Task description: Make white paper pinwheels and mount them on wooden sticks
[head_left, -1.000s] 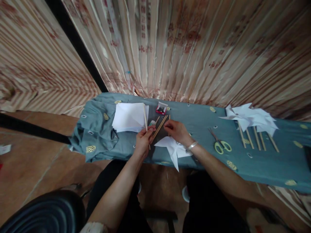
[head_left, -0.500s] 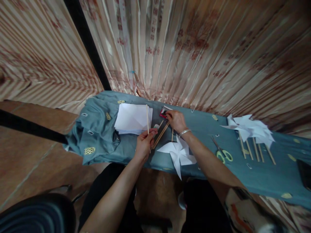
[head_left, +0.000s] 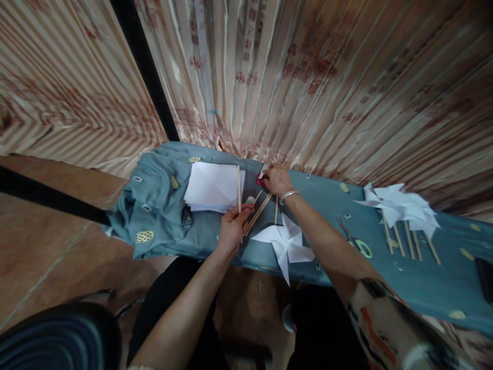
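Note:
My left hand (head_left: pixel 232 228) is closed around a thin wooden stick (head_left: pixel 239 187), which stands up past the edge of the paper stack (head_left: pixel 211 186). A small whitish tube (head_left: pixel 250 200) lies right by its fingertips; whether they touch it I cannot tell. My right hand (head_left: pixel 279 180) has its fingers bent together at a small red box (head_left: pixel 260 178), and what is between the fingertips is hidden. Several loose wooden sticks (head_left: pixel 259 213) lie between the hands. Below my right wrist rests a white paper pinwheel (head_left: pixel 285 244) on its stick.
To the right, green-handled scissors (head_left: pixel 362 247) lie partly behind my right forearm. Farther right are several finished paper pinwheels (head_left: pixel 400 205) on sticks. A dark object (head_left: pixel 484 280) sits at the right edge. The teal cloth (head_left: pixel 154 174) is bunched at left; a pleated curtain (head_left: pixel 269 103) hangs behind.
My right hand has shifted slightly up and away at the red box, its fingers now covering more of it. My left hand keeps its hold on the stick. The view has moved a little.

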Tool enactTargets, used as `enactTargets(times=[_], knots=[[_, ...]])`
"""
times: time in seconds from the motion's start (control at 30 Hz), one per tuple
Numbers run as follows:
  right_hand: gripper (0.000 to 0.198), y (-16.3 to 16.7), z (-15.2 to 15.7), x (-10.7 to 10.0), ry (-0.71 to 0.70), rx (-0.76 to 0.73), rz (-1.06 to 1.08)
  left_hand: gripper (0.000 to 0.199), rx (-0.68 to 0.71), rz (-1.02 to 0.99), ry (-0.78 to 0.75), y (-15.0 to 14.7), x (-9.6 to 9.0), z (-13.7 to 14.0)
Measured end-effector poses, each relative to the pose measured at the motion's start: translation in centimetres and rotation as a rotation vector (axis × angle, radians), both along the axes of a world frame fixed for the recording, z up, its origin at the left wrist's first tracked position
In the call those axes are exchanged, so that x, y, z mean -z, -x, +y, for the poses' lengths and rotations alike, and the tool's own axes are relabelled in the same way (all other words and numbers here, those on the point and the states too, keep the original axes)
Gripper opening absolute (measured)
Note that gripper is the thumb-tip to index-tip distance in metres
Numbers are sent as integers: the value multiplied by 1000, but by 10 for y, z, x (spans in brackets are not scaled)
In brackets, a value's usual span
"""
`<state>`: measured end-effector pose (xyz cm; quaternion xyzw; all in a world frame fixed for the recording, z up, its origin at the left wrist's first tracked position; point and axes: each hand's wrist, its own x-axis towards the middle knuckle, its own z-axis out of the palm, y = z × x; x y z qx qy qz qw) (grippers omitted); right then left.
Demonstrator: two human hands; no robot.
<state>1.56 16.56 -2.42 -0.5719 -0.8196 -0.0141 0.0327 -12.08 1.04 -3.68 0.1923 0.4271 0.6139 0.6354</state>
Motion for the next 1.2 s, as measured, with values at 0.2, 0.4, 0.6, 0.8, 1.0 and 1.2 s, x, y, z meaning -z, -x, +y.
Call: enactTargets(times=[0.2,0.4,0.6,0.8,1.0,1.2], knots=[[22,-1,8,3,28,-24,19,23,0,-12,19,0,-1,-1],[17,-3,13,7,72,-42,55,21,5,3,16,-1,0,-1],[21,-1,15,7,78,-27,40,18,20,10,7,-2,-1,-1],[23,0,13,3,89,-25,19,18,24,8,8,-3,-1,-2],[21,3,12,-3,116,-22,-9,19,35,10,-12,-3,0,-2],[25,7,10,-6,115,15,-28,19,34,3,-2,-3,-1,-2]])
